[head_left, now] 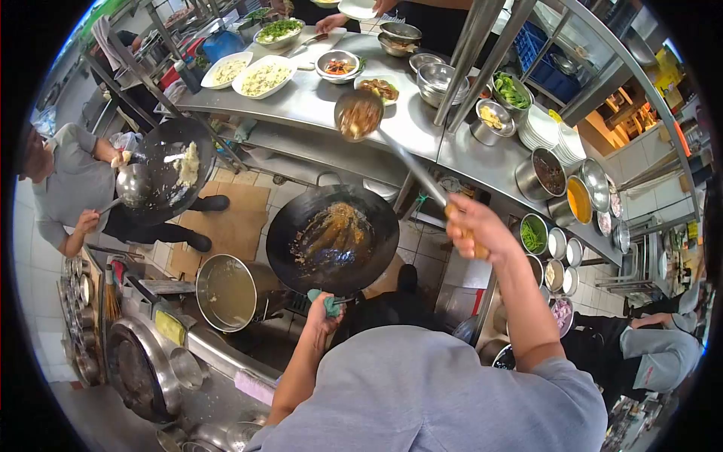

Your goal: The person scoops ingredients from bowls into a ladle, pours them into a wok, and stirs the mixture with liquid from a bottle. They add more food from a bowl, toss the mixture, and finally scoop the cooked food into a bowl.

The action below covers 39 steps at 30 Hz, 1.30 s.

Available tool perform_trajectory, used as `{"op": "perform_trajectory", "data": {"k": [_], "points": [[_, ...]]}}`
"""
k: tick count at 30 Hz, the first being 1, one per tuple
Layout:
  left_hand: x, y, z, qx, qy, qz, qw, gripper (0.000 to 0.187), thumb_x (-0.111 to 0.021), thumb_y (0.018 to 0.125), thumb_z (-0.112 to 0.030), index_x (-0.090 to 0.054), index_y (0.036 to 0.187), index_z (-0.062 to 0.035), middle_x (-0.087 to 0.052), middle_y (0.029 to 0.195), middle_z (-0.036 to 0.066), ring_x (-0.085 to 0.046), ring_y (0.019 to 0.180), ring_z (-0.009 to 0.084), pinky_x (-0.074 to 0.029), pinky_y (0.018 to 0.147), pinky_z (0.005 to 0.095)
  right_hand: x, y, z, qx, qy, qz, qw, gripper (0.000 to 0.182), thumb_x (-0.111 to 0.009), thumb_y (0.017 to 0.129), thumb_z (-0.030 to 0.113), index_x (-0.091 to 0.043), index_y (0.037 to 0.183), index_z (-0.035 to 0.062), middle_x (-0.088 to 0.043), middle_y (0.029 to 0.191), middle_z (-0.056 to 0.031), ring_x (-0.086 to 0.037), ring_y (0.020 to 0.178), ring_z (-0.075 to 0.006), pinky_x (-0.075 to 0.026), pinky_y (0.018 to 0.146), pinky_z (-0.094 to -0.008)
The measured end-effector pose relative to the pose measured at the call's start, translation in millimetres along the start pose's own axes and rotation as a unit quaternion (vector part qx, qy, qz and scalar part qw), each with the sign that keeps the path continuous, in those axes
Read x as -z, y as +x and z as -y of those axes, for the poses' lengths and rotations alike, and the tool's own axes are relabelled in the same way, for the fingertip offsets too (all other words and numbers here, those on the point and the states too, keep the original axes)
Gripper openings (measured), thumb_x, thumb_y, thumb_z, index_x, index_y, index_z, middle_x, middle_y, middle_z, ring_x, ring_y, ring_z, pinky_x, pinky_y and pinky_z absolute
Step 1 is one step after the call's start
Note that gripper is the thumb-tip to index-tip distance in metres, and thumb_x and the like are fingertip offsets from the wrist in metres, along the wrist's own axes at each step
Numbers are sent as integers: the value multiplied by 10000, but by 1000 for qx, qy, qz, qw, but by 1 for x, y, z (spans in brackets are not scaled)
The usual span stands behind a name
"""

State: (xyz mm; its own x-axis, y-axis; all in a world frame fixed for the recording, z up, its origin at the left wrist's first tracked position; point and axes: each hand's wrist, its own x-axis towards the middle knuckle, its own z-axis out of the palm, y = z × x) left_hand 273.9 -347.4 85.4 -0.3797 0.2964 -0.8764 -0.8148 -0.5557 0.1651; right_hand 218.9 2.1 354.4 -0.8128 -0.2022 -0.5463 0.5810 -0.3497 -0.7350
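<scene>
My right hand is wrapped around the wooden handle of a long ladle. Brown food in sauce fills its bowl, which is held over the near side of the steel counter, beside a plate of sauced food. With a green cloth in its grip, my left hand holds the near handle of a large black wok. The wok hangs tilted in front of me, with brown sauce and scraps across its inside.
On the steel counter stand oval plates of pale food, metal bowls and stacked white plates. A big pot of liquid sits left of my wok. A co-worker at left holds another wok. Ingredient containers line the right.
</scene>
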Motion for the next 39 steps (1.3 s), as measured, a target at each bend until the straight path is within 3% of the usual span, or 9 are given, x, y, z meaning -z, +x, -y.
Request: {"op": "perform_trajectory", "data": {"k": [4, 8, 13, 23, 27, 29, 34, 37, 39], "points": [[2, -5, 2, -8, -16, -53, 998, 138, -562, 760, -208, -486, 766, -92, -537, 634, 72, -544, 531, 203, -478, 444, 306, 3, 45, 34, 94, -106, -59, 988, 451, -492, 888, 128, -339, 1310, 84, -445, 647, -5, -402, 431, -71, -341, 358, -211], [4, -8, 7, 2, -5, -66, 998, 144, -567, 762, -216, -487, 785, -100, -540, 657, 71, -540, 533, 199, -477, 443, 305, 19, 90, 53, 94, -146, -81, 982, 477, -493, 885, 124, -326, 1329, 76, -456, 647, -5, -414, 436, -72, -351, 365, -222], [6, -11, 13, 0, -13, -72, 997, 157, -565, 765, -222, -479, 808, -98, -539, 675, 75, -532, 525, 198, -473, 431, 303, 37, 120, 61, 158, -353, -172, 906, 577, -519, 852, 141, -295, 1373, 38, -480, 629, -20, -449, 445, -98, -385, 400, -258], [-1, -4, 13, 3, -28, -117, 993, 172, -576, 760, -221, -475, 833, -103, -514, 662, 59, -540, 547, 204, -477, 428, 301, 48, 113, 65, 170, -316, -180, 916, 532, -521, 869, 120, -333, 1361, 52, -444, 612, 7, -421, 438, -74, -348, 390, -225], [-2, 5, 8, 6, -24, -88, 996, 169, -578, 759, -220, -483, 839, -104, -513, 669, 52, -536, 549, 200, -485, 444, 307, 50, 116, 56, 158, -298, -173, 925, 581, -534, 846, 135, -313, 1381, 78, -489, 645, -36, -469, 447, -112, -383, 392, -263], [-4, 7, 5, 18, -16, -74, 997, 164, -578, 760, -223, -490, 837, -108, -520, 677, 47, -536, 556, 193, -487, 453, 310, 46, 116, 48, 175, -399, -212, 875, 569, -536, 845, 134, -332, 1373, 77, -523, 662, -59, -497, 456, -127, -419, 436, -286], [-9, 19, 0, -14, -17, -94, 995, 146, -569, 763, -216, -488, 822, -109, -527, 677, 51, -537, 549, 187, -483, 447, 306, 37, 112, 46, 195, -434, -245, 844, 565, -550, 833, 137, -356, 1360, 72, -545, 662, -65, -512, 462, -139, -454, 494, -299], [-8, 21, -1, -5, -11, -71, 997, 134, -563, 766, -209, -486, 813, -110, -523, 672, 52, -539, 553, 185, -482, 450, 304, 48, 118, 35, 281, -545, -256, 747, 573, -547, 854, 128, -320, 1379, 91, -496, 615, -32, -465, 440, -96, -389, 409, -260], [-9, 23, -3, 0, -14, -54, 998, 127, -561, 767, -204, -486, 806, -110, -519, 667, 52, -538, 554, 186, -483, 455, 303, 23, 101, 34, 193, -369, -224, 881, 563, -532, 863, 107, -313, 1382, 100, -502, 640, -37, -454, 437, -99, -387, 417, -256]]}}
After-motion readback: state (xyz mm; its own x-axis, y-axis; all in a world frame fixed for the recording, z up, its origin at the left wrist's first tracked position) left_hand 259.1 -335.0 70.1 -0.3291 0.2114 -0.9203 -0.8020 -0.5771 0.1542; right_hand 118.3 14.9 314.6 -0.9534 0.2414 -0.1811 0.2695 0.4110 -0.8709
